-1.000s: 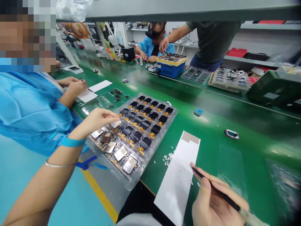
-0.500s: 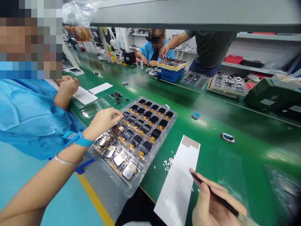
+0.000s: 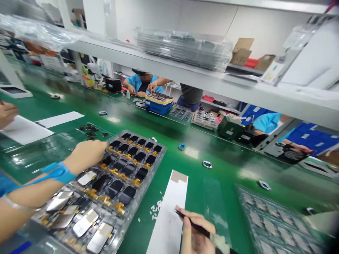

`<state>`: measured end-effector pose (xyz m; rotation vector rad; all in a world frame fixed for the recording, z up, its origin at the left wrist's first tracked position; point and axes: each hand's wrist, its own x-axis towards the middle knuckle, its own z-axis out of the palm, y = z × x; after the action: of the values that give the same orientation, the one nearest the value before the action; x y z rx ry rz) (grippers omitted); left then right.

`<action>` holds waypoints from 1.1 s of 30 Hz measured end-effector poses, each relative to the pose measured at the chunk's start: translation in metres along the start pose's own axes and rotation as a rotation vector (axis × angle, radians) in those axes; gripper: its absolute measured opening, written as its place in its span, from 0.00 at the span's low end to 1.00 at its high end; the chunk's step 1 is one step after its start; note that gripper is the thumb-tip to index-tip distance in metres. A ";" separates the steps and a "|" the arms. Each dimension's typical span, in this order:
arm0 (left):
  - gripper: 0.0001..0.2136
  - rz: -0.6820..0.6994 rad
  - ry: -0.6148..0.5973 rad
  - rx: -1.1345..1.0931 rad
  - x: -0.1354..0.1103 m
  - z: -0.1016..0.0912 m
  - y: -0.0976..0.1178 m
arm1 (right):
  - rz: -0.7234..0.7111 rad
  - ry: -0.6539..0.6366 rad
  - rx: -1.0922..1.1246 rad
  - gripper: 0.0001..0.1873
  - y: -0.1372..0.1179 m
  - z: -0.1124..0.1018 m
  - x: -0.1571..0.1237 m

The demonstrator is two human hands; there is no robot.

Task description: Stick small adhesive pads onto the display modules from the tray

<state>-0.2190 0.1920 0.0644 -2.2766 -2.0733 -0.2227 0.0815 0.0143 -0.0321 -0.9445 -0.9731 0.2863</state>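
View: a single one is given, worn on the head.
Position: it is set above and just behind the hands, close to them.
Facing: it is turned forward and down across the green table (image 3: 225, 155), and tilted, so the shelf (image 3: 185, 76) slants down to the right.
Near field: the left hand (image 3: 87, 153) is seen at the tray (image 3: 162, 150). The right hand (image 3: 196, 236) with its black tool (image 3: 193, 224) is cut by the lower edge.
Far field: people (image 3: 140, 83) are seen small, well beyond both hands.

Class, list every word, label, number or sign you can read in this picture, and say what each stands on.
No text here can be read.
Cardboard boxes: any print too blurred.
White strip: blank.
Blue wristband: no lettering shows.
Black tool in the right hand: no marking legible.
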 end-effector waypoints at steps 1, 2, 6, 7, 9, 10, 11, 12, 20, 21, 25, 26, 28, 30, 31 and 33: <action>0.07 0.001 0.015 -0.021 -0.001 -0.003 0.001 | 0.002 0.005 -0.004 0.05 0.000 0.000 -0.001; 0.09 0.006 0.024 -0.047 -0.002 -0.006 0.001 | 0.001 0.008 -0.012 0.05 0.000 0.000 -0.001; 0.10 0.087 -0.013 -0.198 -0.024 -0.018 0.010 | -0.016 -0.016 -0.061 0.04 -0.005 -0.005 0.003; 0.10 0.121 -0.019 -0.262 -0.035 -0.020 0.016 | -0.019 -0.046 -0.068 0.03 -0.007 -0.007 0.006; 0.09 0.217 0.024 -0.460 -0.062 -0.021 0.038 | -0.007 -0.131 -0.063 0.03 -0.010 -0.010 0.012; 0.09 0.284 0.074 -0.556 -0.077 -0.020 0.053 | 0.012 -0.176 -0.055 0.03 -0.012 -0.011 0.016; 0.10 0.338 0.108 -0.619 -0.093 -0.018 0.068 | 0.045 -0.216 -0.053 0.05 -0.014 -0.012 0.020; 0.12 0.384 0.121 -0.687 -0.107 -0.016 0.084 | 0.080 -0.261 -0.066 0.07 -0.017 -0.013 0.024; 0.04 0.136 -0.089 -1.549 -0.165 0.018 0.169 | 0.094 -0.677 -0.249 0.05 -0.043 -0.009 0.045; 0.04 0.109 -0.147 -1.630 -0.167 0.023 0.173 | 0.085 -0.690 -0.254 0.04 -0.044 -0.009 0.046; 0.02 0.078 -0.292 -1.686 -0.168 0.037 0.184 | 0.048 -0.715 -0.293 0.05 -0.043 -0.012 0.047; 0.02 0.082 -0.295 -1.653 -0.168 0.039 0.185 | 0.037 -0.725 -0.307 0.05 -0.043 -0.013 0.047; 0.04 0.100 -0.276 -1.600 -0.167 0.043 0.189 | -0.009 -0.700 -0.343 0.05 -0.042 -0.015 0.048; 0.05 0.113 -0.243 -1.580 -0.165 0.046 0.193 | -0.121 -0.632 -0.393 0.09 -0.041 -0.016 0.048; 0.05 0.118 -0.227 -1.574 -0.164 0.048 0.195 | -0.193 -0.612 -0.427 0.11 -0.041 -0.017 0.049; 0.06 0.127 -0.203 -1.561 -0.162 0.051 0.198 | -0.330 -0.623 -0.501 0.13 -0.039 -0.020 0.049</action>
<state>-0.0330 0.0206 0.0017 -3.0281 -1.9866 -2.3529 0.1177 0.0095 0.0230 -1.1489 -1.8092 0.0464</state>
